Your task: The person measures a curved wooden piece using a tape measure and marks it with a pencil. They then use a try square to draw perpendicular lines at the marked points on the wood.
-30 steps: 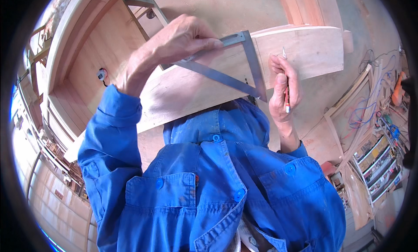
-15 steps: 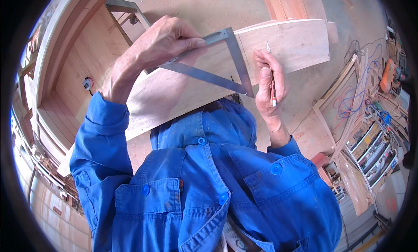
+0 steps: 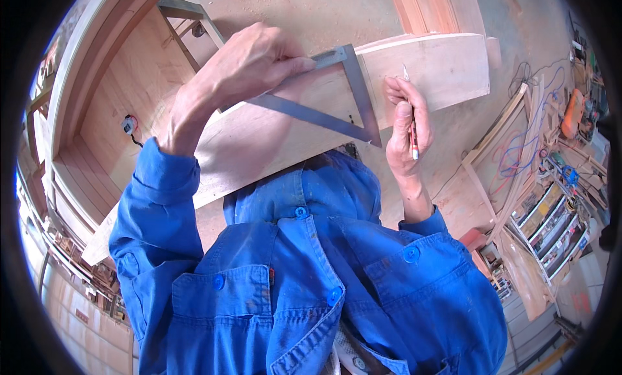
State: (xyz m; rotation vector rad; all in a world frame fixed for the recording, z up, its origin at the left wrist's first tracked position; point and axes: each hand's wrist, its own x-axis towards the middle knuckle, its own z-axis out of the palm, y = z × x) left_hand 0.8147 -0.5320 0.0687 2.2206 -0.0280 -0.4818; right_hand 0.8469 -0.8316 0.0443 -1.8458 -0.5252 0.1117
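Note:
A long pale wooden board [image 3: 259, 145] lies slantwise in front of me. My left hand [image 3: 259, 57] is closed on the thick edge of a metal triangle square [image 3: 324, 119], which lies across the board with one corner reaching past the near edge. My right hand [image 3: 408, 119] is just right of the square, over the board's near edge. It grips a slim red and dark pencil [image 3: 414, 140]; the light pointed tip shows beyond the fingers, and the pale end points back toward me. The fingers hide the pencil's middle.
A large wooden frame with a panel [image 3: 123, 83] stands at the left. Other timber [image 3: 431, 9] lies beyond the board. Hoses and cables [image 3: 518, 151], wood strips [image 3: 479, 158] and a rack of tools [image 3: 551, 226] are at the right.
My left hand and the square have shifted slightly to the right along the board. My right hand, with the pencil, has moved a little right too.

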